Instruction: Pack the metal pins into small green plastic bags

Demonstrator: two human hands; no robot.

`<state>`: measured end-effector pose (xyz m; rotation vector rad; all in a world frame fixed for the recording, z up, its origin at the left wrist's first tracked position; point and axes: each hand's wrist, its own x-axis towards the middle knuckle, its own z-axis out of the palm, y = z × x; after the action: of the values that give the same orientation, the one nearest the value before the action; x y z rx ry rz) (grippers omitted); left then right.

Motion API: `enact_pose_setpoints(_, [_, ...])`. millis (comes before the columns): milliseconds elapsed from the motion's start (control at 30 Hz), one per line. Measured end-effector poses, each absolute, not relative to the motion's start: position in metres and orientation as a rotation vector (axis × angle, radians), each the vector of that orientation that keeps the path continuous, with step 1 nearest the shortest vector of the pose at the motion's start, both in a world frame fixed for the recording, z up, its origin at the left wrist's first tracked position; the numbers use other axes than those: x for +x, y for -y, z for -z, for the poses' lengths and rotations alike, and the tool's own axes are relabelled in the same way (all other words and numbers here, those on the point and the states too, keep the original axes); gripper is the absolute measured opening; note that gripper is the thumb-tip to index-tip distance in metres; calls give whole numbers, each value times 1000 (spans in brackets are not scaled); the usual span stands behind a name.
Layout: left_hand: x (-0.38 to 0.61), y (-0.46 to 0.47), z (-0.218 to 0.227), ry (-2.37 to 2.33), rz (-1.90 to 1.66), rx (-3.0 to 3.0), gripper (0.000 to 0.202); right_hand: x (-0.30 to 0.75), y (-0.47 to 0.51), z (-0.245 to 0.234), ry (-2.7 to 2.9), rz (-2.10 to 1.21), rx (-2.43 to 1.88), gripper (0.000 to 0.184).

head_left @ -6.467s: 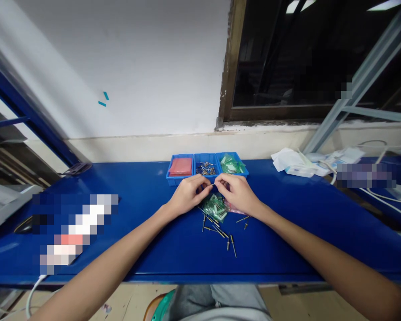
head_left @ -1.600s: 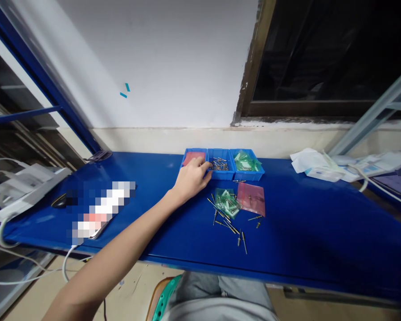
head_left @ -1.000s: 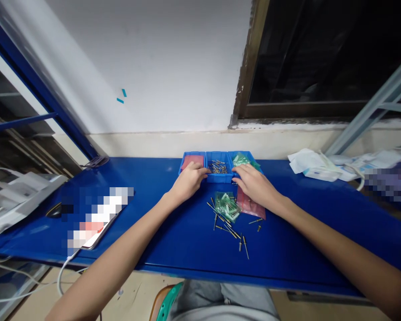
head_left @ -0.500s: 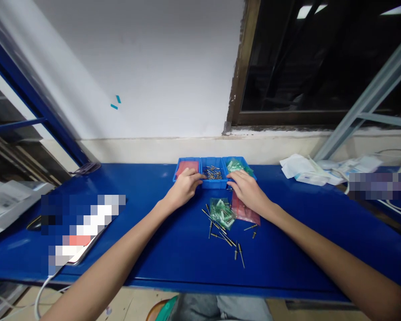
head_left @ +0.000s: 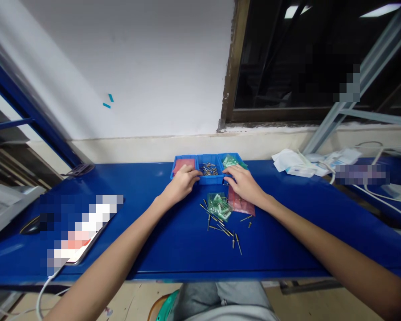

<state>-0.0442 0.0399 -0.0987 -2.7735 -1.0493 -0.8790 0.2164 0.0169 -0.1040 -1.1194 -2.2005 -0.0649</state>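
Observation:
Three blue plastic bins stand side by side near the wall. The left bin point(head_left: 173, 168) has red plastic bags in it, the middle bin point(head_left: 211, 180) a pile of blind rivets point(head_left: 209, 169), and the right bin point(head_left: 221, 159) green bags. My left hand point(head_left: 183, 182) has its fingers closed at the front, where the left and middle bins meet. At the middle bin's front right corner, the thumb and fingers of my right hand point(head_left: 243, 182) pinch the rim. Nearer me lie a green bag of rivets point(head_left: 219, 206), a red bag point(head_left: 239, 204) partly under my right hand, and several loose rivets point(head_left: 223, 229).
The blue table point(head_left: 147, 249) bears a blurred-out flat device point(head_left: 87, 232) on a white cable and a dark mouse point(head_left: 30, 225) at left. White papers and packets point(head_left: 294, 162) lie at the right back, near a grey metal post point(head_left: 330, 118). A wall closes off the back.
The whole scene has shifted slightly left and up in view. Both hands stay at the bins, and the bags and loose rivets lie as before.

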Motion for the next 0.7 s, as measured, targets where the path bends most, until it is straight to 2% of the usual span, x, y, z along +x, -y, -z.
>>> enact_pose_setpoints(167, [-43, -31, 93, 1026, 787, -2734, 30, 226, -6, 94, 2223, 68, -1093, 24])
enact_pose_setpoints(367, [-28, -8, 81, 900, 699, -2855, 23, 227, 3, 94, 2472, 119, -1208, 24])
enact_pose_setpoints(600, [-13, 0, 99, 963, 548, -3039, 35, 222, 6, 102, 2590, 322, -1341, 20])
enact_pose_setpoints(700, [-12, -3, 105, 986, 597, -3100, 29, 221, 8, 100, 2581, 333, -1313, 22])
